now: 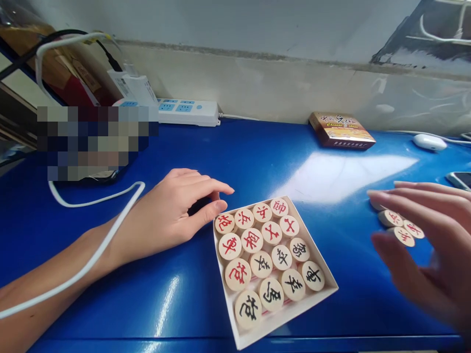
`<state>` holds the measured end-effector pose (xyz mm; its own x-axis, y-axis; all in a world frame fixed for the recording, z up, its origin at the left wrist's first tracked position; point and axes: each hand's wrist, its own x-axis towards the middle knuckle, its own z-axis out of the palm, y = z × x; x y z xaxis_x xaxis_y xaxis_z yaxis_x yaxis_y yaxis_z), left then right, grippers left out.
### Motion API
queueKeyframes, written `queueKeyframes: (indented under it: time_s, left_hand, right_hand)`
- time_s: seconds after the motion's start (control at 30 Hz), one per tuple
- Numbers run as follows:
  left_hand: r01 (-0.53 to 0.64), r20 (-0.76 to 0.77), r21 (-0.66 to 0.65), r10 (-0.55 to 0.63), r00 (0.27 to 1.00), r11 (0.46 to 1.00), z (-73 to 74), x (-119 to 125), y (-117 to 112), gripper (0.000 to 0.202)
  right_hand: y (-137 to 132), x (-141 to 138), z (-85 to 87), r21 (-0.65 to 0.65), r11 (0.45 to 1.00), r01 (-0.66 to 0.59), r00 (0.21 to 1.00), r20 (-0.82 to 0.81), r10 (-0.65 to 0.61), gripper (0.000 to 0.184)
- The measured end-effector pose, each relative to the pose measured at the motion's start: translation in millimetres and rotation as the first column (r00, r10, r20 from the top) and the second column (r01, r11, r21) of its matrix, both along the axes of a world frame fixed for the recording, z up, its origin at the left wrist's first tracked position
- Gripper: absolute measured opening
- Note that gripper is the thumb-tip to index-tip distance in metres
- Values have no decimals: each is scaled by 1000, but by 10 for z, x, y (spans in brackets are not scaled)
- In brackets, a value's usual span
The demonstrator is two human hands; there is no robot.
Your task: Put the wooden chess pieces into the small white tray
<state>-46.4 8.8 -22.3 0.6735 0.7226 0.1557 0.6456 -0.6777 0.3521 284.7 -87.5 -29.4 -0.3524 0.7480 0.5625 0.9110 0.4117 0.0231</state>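
A white open-topped box (319, 297) holds several round wooden Chinese chess pieces, some with red characters and some with black, packed in rows. My left hand (180, 206) rests on the blue table by the box's far left corner. Its thumb tip is right at the corner, its index finger stretches past it, and nothing is in the hand. On the right, my right hand (434, 245) is held over a few loose red-character chess pieces (404, 236), fingers spread and slightly blurred. It partly covers those pieces, and no piece shows between its fingers.
At the back stands a brown Chinese chess carton (342, 131). A white mouse-like object (430, 142) and a phone (459, 180) lie at the far right. A power strip (189, 112) lies along the wall. A white cable (99, 250) crosses over my left forearm.
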Motion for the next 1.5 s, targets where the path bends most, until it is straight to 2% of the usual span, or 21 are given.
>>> queueKeyframes:
  time_s: [0.03, 0.1, 0.13, 0.17, 0.23, 0.37, 0.43, 0.53, 0.6, 0.67, 0.7, 0.77, 0.83, 0.93, 1.07, 1.23, 1.37, 1.5]
  left_hand:
    - [5, -1, -2, -5, 1000, 1000, -1, -2, 1, 27]
    - [12, 3, -2, -12, 1000, 1000, -3, -3, 6, 27]
    - [11, 7, 1, -11, 1000, 1000, -3, -1, 10, 28]
    - [7, 9, 2, -7, 1000, 1000, -2, 4, 13, 28]
    - [-5, 6, -2, 5, 1000, 1000, 3, 17, 20, 28]
    - [-23, 1, -17, 23, 1000, 1000, 23, 45, 28, 30]
    - [-28, 2, -25, 28, 1000, 999, 34, 52, 29, 30]
    - [-39, 0, -25, 39, 999, 999, 43, 52, 36, 31]
    - [-43, 3, -9, 43, 999, 999, 40, 45, 46, 31]
    - [-40, 3, 6, 40, 999, 999, 27, 33, 60, 30]
    - [-37, 3, 14, 37, 999, 999, 17, 24, 66, 30]
    - [-33, -2, 38, 33, 999, 999, -3, 6, 73, 29]
    - [-25, -12, 64, 25, 1000, 998, -18, -13, 71, 27]
    - [3, -34, 90, 0, 999, 996, -24, -28, 57, 25]
    - [26, -40, 107, -21, 999, 994, -21, -17, 50, 24]
    - [20, -21, 122, -18, 1000, 992, -37, -10, 65, 23]
    - [17, -19, 138, -14, 1000, 990, -40, -24, 65, 24]
    - [29, -32, 126, -26, 999, 992, -28, -25, 54, 23]
  right_hand:
    - [33, 158, -67, 23, 993, 113, 993, 23, -113, 50]
    - [96, 443, -211, -103, 954, 283, 956, 113, -272, 56]
    - [120, 551, -275, -116, 931, 345, 934, 144, -328, 62]
    - [138, 629, -326, -122, 913, 389, 917, 148, -371, 66]
    - [161, 689, -380, -145, 900, 410, 911, 116, -396, 62]
    - [261, 608, -373, -191, 943, 274, 960, -7, -280, 32]
    - [375, 560, -363, -170, 968, 185, 980, -44, -195, 26]
    - [548, 434, -313, -79, 994, 71, 996, -44, -74, 24]
    - [573, 240, -220, 32, 999, -16, 1000, -22, 17, 22]
    - [479, -38, -90, 137, 980, -141, 990, -10, 144, 24]
    - [395, -189, -24, 150, 966, -212, 977, -1, 215, 26]
    - [202, -457, 79, 108, 924, -367, 929, -10, 370, 25]
    - [42, -634, 119, -15, 884, -468, 882, -61, 466, 19]
    - [-48, -716, 78, -112, 868, -484, 874, -122, 471, 17]
    - [22, -715, 13, -170, 879, -446, 893, -143, 426, 17]
    - [89, -709, 51, -235, 866, -441, 893, -217, 395, 23]
    - [35, -541, 43, -189, 852, -487, 873, -101, 477, 38]
    - [-14, -380, -39, -169, 818, -550, 827, 24, 562, 42]
